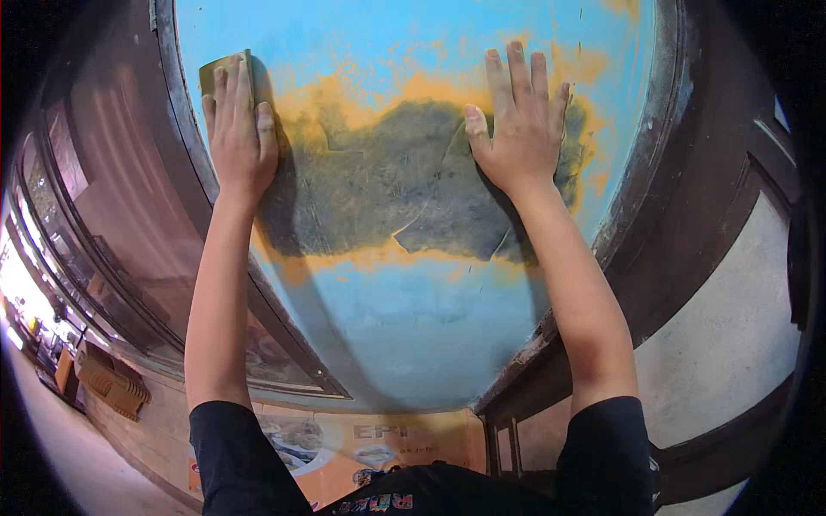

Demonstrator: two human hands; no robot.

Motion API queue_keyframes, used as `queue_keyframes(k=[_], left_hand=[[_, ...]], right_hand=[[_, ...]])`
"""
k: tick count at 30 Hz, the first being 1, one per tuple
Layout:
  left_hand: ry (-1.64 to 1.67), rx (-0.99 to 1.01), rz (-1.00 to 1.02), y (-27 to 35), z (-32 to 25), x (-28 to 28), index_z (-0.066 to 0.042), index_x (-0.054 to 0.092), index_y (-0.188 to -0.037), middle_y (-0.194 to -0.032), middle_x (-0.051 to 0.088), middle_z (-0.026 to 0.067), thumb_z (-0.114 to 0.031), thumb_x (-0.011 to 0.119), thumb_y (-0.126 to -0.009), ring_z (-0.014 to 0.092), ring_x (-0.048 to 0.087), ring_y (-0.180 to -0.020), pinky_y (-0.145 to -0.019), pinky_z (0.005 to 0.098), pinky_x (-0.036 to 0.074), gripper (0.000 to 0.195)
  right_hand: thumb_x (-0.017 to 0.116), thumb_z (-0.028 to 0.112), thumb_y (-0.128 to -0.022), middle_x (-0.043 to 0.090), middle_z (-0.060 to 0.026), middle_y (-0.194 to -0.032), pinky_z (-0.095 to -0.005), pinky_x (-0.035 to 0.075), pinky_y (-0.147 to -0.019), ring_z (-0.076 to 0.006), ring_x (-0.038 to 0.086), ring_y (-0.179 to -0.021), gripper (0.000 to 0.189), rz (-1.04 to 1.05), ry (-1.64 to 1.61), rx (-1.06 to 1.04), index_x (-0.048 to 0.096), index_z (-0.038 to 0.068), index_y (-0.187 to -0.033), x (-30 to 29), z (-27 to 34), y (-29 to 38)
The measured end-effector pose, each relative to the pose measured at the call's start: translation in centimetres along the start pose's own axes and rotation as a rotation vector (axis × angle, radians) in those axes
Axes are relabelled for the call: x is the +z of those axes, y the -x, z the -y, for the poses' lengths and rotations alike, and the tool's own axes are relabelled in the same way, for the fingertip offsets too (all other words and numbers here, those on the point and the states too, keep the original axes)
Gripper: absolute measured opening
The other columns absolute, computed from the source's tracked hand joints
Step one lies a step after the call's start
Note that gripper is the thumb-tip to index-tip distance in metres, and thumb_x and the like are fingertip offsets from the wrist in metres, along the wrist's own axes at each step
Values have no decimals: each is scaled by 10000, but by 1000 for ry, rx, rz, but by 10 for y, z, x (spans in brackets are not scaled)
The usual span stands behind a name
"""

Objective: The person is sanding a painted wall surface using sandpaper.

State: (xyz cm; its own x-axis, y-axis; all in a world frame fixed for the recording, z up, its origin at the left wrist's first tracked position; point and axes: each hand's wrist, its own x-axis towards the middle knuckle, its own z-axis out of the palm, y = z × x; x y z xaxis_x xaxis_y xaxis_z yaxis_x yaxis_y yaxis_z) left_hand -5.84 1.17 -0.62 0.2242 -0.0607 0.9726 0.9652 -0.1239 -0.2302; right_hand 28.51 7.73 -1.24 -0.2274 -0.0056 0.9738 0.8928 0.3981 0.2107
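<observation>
Before me is a panel with blue paint (419,309), worn through to orange and to a dark grey patch (361,187) across its middle. My left hand (239,135) lies at the panel's left edge, its fingers pressing a folded sheet of sandpaper (215,71) against the surface. The sheet shows above and beside the fingertips. My right hand (523,122) rests flat on the panel at the right of the grey patch, fingers spread, with nothing in it. Curved lines and a chipped-looking edge mark the lower part of the patch.
Dark frame members (645,155) border the panel on both sides. A louvred window (71,213) stands at the far left, with a brown slotted object (110,380) below it. An orange printed sheet (400,438) lies below the panel, and a pale panel (723,329) is at the right.
</observation>
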Motion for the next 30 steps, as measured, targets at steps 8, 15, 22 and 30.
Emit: queue_keyframes(k=[8,15,22,30], left_hand=[[-33,15,22,3,-14,11,-46,384,-1538,-1558,416,195,-214,453,-989,426,333,-1460,-1195,561,209,578],[0,28,41,-1,-21,5,-70,395,-1538,-1581,407,135,-191,441,-982,339,316,-1496,-1225,520,177,570],[-4,66,51,-9,-25,8,-105,366,-1557,-1588,395,119,-177,457,-965,342,327,-1488,-1218,522,190,603],[29,95,94,-17,-46,3,-61,398,-1529,-1561,425,161,-181,464,-977,397,349,-1460,-1201,531,215,569]], right_hand=[[522,455,-947,305,-55,-1638,-641,130,-1198,-326,242,-1520,667,3,-12,-6,387,220,-1557,3,-4,1],[536,435,-945,300,-52,-1642,-622,137,-1206,-329,244,-1519,658,15,-9,-9,400,217,-1550,-4,-2,-2],[548,427,-936,308,-52,-1637,-623,149,-1202,-328,262,-1512,662,2,-17,-13,405,217,-1547,-6,-2,-2],[547,430,-944,328,-49,-1629,-619,169,-1198,-322,270,-1509,649,7,-6,-15,408,235,-1547,-10,-1,-1]])
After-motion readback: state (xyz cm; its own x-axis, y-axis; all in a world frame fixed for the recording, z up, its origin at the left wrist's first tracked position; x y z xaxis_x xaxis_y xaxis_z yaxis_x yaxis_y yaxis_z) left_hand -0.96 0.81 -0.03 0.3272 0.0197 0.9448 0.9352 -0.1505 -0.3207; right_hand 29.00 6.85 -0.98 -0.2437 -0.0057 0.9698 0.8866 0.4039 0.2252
